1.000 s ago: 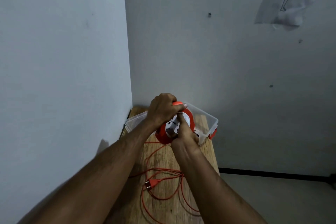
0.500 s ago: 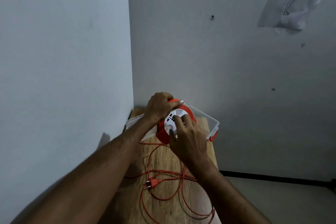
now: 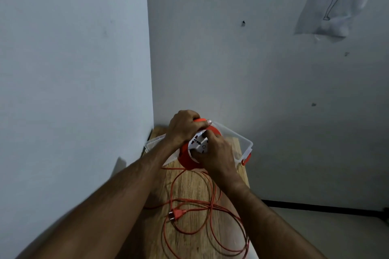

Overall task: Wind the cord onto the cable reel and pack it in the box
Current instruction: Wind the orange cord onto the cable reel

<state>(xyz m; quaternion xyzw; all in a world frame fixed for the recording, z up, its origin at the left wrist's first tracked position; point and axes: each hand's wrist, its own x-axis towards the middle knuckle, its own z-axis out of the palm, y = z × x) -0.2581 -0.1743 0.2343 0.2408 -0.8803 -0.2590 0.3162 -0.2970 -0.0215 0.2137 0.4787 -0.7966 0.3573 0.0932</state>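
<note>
Both hands clasp the round orange plastic cable reel (image 3: 186,156): left hand (image 3: 183,127) on its rim, right hand (image 3: 216,153) on its white face; thin cord (image 3: 190,202) loops across the woodgrain desk (image 3: 189,183).

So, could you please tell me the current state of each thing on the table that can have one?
Cable reel: held upright in front of the box, both hands on it.
Cord: mostly unwound, in loose loops on the table.
Plug: unplugged, lying on the table.
Box: open, no lid on it.
Left hand: gripping the reel's top.
Right hand: closed on the reel's white face.
</note>
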